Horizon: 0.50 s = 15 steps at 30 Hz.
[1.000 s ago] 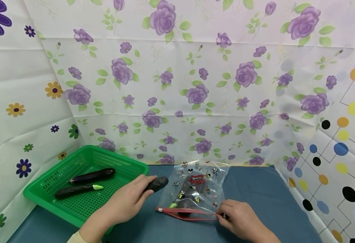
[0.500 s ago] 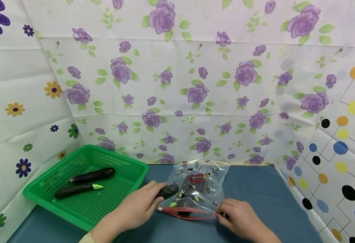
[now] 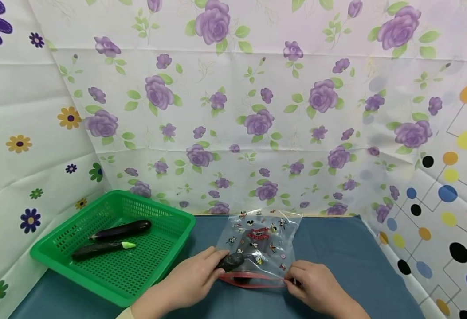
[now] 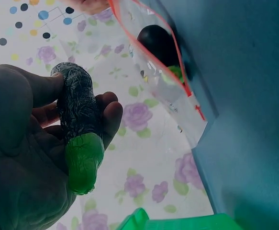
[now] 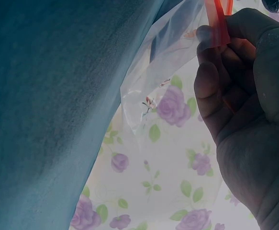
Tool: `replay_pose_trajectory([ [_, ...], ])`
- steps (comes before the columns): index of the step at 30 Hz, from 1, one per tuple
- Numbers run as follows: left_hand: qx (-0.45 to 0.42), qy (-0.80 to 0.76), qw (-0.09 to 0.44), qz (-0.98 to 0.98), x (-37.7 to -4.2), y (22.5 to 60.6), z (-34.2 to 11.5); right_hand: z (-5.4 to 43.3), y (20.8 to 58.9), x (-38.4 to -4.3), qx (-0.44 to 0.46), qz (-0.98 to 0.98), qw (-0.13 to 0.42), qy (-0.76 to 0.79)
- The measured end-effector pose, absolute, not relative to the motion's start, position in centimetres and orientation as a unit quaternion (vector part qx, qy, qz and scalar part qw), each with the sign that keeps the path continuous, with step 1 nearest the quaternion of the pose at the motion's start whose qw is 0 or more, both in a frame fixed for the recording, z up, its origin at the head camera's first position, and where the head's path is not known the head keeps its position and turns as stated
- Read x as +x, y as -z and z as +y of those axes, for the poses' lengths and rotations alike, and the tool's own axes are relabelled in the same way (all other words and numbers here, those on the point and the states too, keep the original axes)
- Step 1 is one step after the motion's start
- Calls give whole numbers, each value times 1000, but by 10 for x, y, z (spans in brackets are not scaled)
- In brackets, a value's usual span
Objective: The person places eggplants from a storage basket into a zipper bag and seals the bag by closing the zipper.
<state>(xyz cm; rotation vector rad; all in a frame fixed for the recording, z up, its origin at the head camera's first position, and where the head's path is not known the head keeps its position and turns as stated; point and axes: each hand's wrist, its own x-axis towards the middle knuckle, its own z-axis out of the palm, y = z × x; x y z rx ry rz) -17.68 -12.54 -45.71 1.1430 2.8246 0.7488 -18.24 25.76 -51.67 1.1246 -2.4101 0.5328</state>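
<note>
My left hand (image 3: 189,281) holds a dark eggplant (image 3: 233,261) with a wrinkled surface, thumb on one side and fingers on the other. Its bright green end (image 4: 84,165) points back toward the palm in the left wrist view. The eggplant overlaps the left part of a clear printed zip bag (image 3: 275,246) close to its red-edged mouth. That mouth gapes toward me. Inside the bag lies a black eggplant (image 4: 156,44) with a green end. My right hand (image 3: 317,285) pinches the right corner of the red zip strip (image 5: 218,21) between thumb and fingertips.
A green perforated basket (image 3: 77,280) stands on the left of the blue tablecloth (image 3: 337,252). Two more eggplants lie in it, a shiny purple one (image 3: 123,229) and one with a pale green tip (image 3: 97,251). Flowered sheets (image 3: 237,110) hang behind the table.
My left hand has carried the eggplant rightward and slightly toward me, from beside the basket to over the bag's left part. The right hand has stayed at the bag's corner.
</note>
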Motion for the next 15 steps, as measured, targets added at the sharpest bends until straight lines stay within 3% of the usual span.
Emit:
replay_pose_trajectory([
  [15,383,-221,35,896,-175,475,-111,258,517,-183,403,-870,209,-193],
])
